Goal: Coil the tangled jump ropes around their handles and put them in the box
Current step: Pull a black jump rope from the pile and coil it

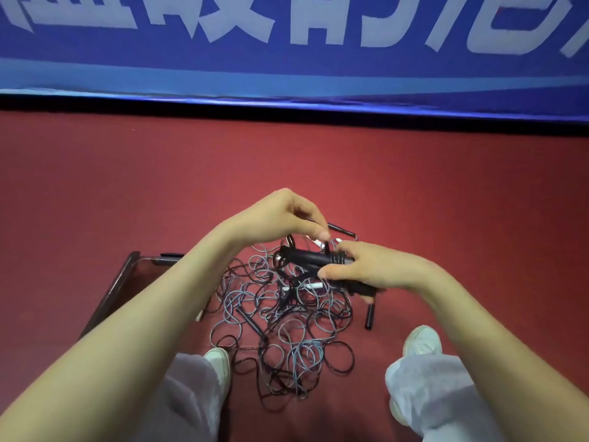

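Now, right grip (373, 269) clutches black handles (306, 258); left grip (280, 218) pinches rope (333, 244) above.

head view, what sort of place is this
Likely a sports hall or gym: a red court-style floor, a long blue banner with big white characters along its far edge, and tangled jump ropes piled on the floor.

Red floor (446, 186) carrying a tangled heap of jump ropes (287, 330), a box (122, 275) at its left, two white shoes (422, 341) alongside.
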The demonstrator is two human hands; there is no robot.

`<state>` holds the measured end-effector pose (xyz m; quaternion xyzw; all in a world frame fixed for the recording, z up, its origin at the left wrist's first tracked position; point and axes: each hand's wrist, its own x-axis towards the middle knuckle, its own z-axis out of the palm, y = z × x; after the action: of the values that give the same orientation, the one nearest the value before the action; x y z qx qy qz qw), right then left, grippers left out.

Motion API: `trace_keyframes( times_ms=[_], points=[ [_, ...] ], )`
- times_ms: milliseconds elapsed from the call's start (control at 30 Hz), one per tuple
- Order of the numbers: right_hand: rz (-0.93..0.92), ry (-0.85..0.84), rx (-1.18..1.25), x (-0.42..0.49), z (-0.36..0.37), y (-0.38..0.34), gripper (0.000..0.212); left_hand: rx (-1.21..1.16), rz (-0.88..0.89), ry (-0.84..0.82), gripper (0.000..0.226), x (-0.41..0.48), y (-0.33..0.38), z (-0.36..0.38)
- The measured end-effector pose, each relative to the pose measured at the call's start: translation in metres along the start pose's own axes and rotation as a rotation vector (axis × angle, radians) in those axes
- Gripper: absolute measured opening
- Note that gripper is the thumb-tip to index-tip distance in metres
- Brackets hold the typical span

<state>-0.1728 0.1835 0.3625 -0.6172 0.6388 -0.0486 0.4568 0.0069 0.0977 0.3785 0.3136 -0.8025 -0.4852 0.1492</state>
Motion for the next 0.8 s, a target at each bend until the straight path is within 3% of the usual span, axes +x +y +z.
trace_keyframes(
  times_ms=[167, 267, 333, 433, 567, 800],
  points=[
    [0.075, 0.444, -0.362, 0.007, -0.007, 0.007, 0.056, 0.084, -0.017, 0.172, 0.016, 0.004, 0.006, 0.018],
    [0.057, 0.645, -0.450, 0.005, -0.013, 0.007, 0.060, 0.225, -0.075, 0.146, 0.018, 0.002, 0.005, 0.016],
    [0.070, 0.721, -0.561, 0.005, -0.013, 0.004, 0.060, 0.279, -0.098, 0.114, 0.031, 0.002, 0.005, 0.017],
    [0.056, 0.814, -0.643, 0.009, -0.008, 0.002, 0.055, 0.023, -0.143, 0.145, 0.044, 0.002, 0.006, 0.021],
    [0.004, 0.918, -0.602, 0.009, -0.006, -0.001, 0.053, -0.458, -0.209, 0.026, 0.018, -0.001, 0.003, 0.021],
    [-0.173, 0.860, -0.182, 0.012, -0.004, -0.003, 0.064, -0.488, -0.073, 0.076, 0.019, -0.001, 0.007, 0.038]
  ],
)
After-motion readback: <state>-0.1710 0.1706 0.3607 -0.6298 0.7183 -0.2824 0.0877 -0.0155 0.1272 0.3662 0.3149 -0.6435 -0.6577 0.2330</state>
